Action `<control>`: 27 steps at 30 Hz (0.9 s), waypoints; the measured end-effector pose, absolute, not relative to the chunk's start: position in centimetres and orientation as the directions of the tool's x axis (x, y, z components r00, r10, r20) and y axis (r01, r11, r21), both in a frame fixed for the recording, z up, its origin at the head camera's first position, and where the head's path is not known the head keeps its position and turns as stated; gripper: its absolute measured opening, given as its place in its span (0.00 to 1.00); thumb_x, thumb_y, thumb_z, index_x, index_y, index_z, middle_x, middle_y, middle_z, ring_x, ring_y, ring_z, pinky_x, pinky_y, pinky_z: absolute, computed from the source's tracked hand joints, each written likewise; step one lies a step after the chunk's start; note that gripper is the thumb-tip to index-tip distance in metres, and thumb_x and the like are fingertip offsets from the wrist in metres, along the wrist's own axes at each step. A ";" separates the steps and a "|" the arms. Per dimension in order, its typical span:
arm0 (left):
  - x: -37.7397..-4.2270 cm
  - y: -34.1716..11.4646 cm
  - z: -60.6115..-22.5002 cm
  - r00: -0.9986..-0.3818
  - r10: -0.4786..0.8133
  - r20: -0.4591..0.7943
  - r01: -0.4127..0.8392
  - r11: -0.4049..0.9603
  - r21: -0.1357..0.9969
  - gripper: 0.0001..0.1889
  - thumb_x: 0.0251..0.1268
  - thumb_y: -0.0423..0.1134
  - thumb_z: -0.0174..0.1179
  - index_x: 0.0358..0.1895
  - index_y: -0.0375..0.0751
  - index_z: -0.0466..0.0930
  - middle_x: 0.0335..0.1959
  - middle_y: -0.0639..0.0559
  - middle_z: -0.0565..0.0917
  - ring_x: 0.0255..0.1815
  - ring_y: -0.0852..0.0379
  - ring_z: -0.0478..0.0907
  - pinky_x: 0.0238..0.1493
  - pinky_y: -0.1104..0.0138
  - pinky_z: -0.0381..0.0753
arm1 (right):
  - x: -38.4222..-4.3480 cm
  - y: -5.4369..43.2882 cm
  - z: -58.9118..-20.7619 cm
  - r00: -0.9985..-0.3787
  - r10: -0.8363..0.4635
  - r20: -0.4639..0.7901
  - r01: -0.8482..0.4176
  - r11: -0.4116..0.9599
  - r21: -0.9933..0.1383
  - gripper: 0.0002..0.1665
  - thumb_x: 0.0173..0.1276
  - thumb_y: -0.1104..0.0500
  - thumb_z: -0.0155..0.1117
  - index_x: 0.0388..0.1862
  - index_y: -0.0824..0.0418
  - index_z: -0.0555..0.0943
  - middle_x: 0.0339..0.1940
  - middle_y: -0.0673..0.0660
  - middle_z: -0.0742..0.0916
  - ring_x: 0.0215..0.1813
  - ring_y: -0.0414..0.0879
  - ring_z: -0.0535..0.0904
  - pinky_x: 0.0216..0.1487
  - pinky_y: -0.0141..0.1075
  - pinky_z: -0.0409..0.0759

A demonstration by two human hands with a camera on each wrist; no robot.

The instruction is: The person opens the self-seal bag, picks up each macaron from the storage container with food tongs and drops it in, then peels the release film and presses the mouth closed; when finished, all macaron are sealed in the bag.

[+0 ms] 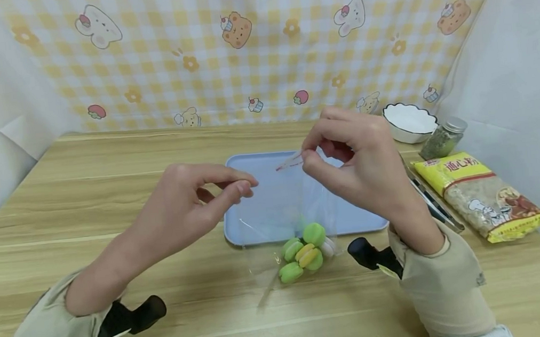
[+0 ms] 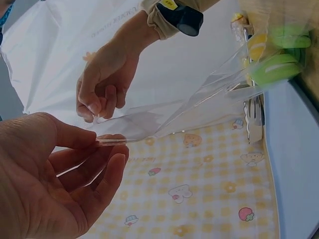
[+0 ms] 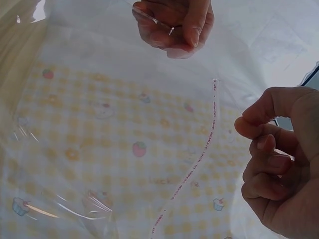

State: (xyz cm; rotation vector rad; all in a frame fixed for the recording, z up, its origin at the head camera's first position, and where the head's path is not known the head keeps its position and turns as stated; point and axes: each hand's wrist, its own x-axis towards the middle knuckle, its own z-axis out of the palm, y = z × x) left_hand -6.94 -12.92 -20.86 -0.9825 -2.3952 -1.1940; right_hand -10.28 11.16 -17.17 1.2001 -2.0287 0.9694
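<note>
A clear plastic bag (image 1: 270, 222) hangs between both hands, over the front of the blue tray (image 1: 237, 238). Green, yellow and white macarons (image 1: 314, 234) lie at its bottom. My left hand (image 1: 200, 196) pinches one side of the bag's upper edge between thumb and fingers, as the left wrist view shows. Opposite it, my right hand (image 1: 358, 155) pinches the other side of the edge with thumb and index finger. Near those fingertips runs a narrow sealing strip (image 3: 205, 142) printed in red. The film is see-through, so its outline is faint.
Right of the tray lie a yellow-ended pasta packet (image 1: 489, 195) and metal utensils (image 1: 434, 205), with a fork (image 2: 255, 119) among them. Behind them stand a jar of dried herbs (image 1: 442, 140) and a white scalloped bowl (image 1: 409, 122). A checked cloth (image 1: 269, 45) hangs at the back.
</note>
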 end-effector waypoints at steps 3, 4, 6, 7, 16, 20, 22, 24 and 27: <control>-7.1 -13.0 -21.0 -0.744 0.439 0.504 0.666 0.425 0.613 0.08 0.68 0.43 0.54 0.40 0.54 0.85 0.36 0.64 0.84 0.34 0.69 0.81 0.27 0.72 0.79 | -9.9 10.9 -16.8 -0.437 -0.467 0.769 -0.890 0.348 -0.294 0.11 0.49 0.74 0.54 0.17 0.61 0.77 0.17 0.47 0.68 0.19 0.39 0.60 0.20 0.29 0.57; -7.1 -13.0 -21.0 -0.756 0.426 0.497 0.652 0.423 0.629 0.08 0.68 0.42 0.55 0.39 0.52 0.85 0.35 0.64 0.84 0.34 0.69 0.81 0.27 0.71 0.79 | -9.9 10.9 -16.7 -0.441 -0.464 0.768 -0.887 0.357 -0.294 0.11 0.49 0.75 0.54 0.17 0.61 0.77 0.16 0.47 0.68 0.19 0.39 0.60 0.20 0.29 0.57; -7.2 -12.9 -20.9 -0.770 0.419 0.481 0.634 0.423 0.648 0.08 0.67 0.37 0.56 0.39 0.46 0.85 0.34 0.61 0.85 0.33 0.68 0.81 0.27 0.71 0.80 | -9.9 11.0 -16.6 -0.448 -0.459 0.767 -0.881 0.374 -0.291 0.12 0.49 0.75 0.54 0.17 0.61 0.77 0.16 0.48 0.68 0.19 0.40 0.60 0.20 0.30 0.57; -7.2 -12.9 -20.8 -0.779 0.415 0.470 0.623 0.424 0.657 0.07 0.66 0.35 0.57 0.40 0.44 0.85 0.34 0.61 0.85 0.32 0.68 0.81 0.27 0.70 0.80 | -10.0 11.1 -16.6 -0.449 -0.458 0.768 -0.879 0.381 -0.287 0.12 0.50 0.75 0.54 0.18 0.61 0.77 0.16 0.48 0.68 0.19 0.40 0.60 0.20 0.30 0.57; -7.2 -12.9 -20.4 -0.804 0.399 0.440 0.591 0.463 0.660 0.07 0.62 0.29 0.59 0.41 0.37 0.85 0.33 0.55 0.85 0.31 0.62 0.82 0.28 0.71 0.80 | -11.1 12.0 -16.8 -0.460 -0.445 0.769 -0.860 0.437 -0.263 0.11 0.49 0.74 0.54 0.17 0.61 0.78 0.15 0.49 0.68 0.17 0.40 0.61 0.20 0.28 0.57; -7.3 -13.0 -20.4 -0.810 0.398 0.431 0.583 0.469 0.664 0.08 0.62 0.28 0.59 0.41 0.37 0.85 0.32 0.55 0.85 0.30 0.63 0.81 0.28 0.71 0.80 | -11.2 12.3 -16.6 -0.472 -0.440 0.764 -0.848 0.462 -0.259 0.12 0.48 0.75 0.54 0.16 0.61 0.78 0.14 0.50 0.69 0.17 0.39 0.61 0.19 0.28 0.58; -7.4 -13.0 -20.4 -0.811 0.399 0.429 0.582 0.469 0.664 0.08 0.62 0.28 0.59 0.41 0.36 0.85 0.32 0.54 0.85 0.30 0.63 0.81 0.28 0.71 0.80 | -11.2 12.4 -16.6 -0.478 -0.438 0.761 -0.842 0.475 -0.256 0.12 0.48 0.76 0.54 0.16 0.61 0.78 0.14 0.50 0.70 0.18 0.39 0.61 0.19 0.28 0.58; -7.5 -13.0 -20.4 -0.808 0.401 0.431 0.586 0.474 0.657 0.08 0.62 0.28 0.59 0.42 0.36 0.85 0.32 0.54 0.85 0.29 0.64 0.81 0.28 0.71 0.80 | -11.3 12.6 -16.5 -0.484 -0.437 0.758 -0.836 0.485 -0.255 0.13 0.47 0.77 0.54 0.16 0.61 0.78 0.15 0.50 0.70 0.18 0.39 0.61 0.19 0.29 0.58; -7.6 -13.0 -20.5 -0.803 0.403 0.438 0.593 0.478 0.648 0.08 0.62 0.29 0.59 0.42 0.37 0.85 0.32 0.55 0.85 0.29 0.66 0.80 0.27 0.71 0.80 | -11.3 12.7 -16.6 -0.506 -0.415 0.756 -0.822 0.497 -0.277 0.13 0.48 0.75 0.53 0.16 0.60 0.78 0.15 0.50 0.70 0.18 0.39 0.61 0.20 0.29 0.58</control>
